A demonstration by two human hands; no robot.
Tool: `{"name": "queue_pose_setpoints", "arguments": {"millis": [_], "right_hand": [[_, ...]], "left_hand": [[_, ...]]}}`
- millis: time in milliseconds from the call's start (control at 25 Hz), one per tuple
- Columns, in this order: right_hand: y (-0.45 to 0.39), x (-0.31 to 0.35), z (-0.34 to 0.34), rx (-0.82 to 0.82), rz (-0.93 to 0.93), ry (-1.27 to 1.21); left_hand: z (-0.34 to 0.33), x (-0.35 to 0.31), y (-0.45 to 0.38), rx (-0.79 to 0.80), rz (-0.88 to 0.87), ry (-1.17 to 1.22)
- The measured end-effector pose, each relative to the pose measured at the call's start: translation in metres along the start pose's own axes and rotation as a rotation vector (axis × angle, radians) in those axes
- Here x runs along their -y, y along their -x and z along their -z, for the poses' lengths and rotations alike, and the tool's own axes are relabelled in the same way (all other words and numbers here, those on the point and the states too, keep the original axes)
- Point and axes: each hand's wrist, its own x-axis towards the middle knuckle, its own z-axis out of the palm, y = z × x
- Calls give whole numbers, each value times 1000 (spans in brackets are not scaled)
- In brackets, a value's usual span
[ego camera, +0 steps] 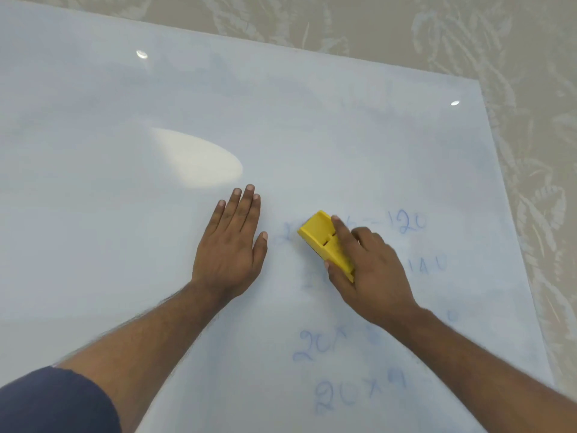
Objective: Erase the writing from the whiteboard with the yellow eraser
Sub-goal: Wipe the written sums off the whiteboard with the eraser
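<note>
Right hand (373,270) grips yellow eraser (324,242) on whiteboard (125,214).

surface: patterned beige cloth (530,89) | on it: whiteboard (125,214) lying flat

We see our right hand (371,270) gripping the yellow eraser (324,242) and pressing it onto the whiteboard (125,214), index finger laid along its top. Our left hand (232,245) lies flat and open on the board just beside it. Faint blue writing (343,364) shows around and below the eraser: "120", "140", "20×". Patterned beige fabric (530,89) lies beyond the board's edge.
</note>
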Motion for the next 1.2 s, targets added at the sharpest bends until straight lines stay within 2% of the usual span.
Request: {"name": "queue_pose_setpoints", "arguments": {"millis": [240, 440, 800, 1080, 1200], "right_hand": [[-63, -24, -6, -1, 152, -4], [-85, -30, -23, 97, 204, -50], [-91, -1, -49, -16, 209, -71], [-66, -25, -29, 143, 448, 32], [-64, -41, -18, 178, 455, 85]], "left_hand": [[-14, 6, -6, 58, 19, -85], [-13, 3, 5, 43, 27, -105], [-14, -1, 19, 36, 63, -109], [-16, 1, 21, 22, 41, -117], [-16, 2, 22, 26, 28, -111]]}}
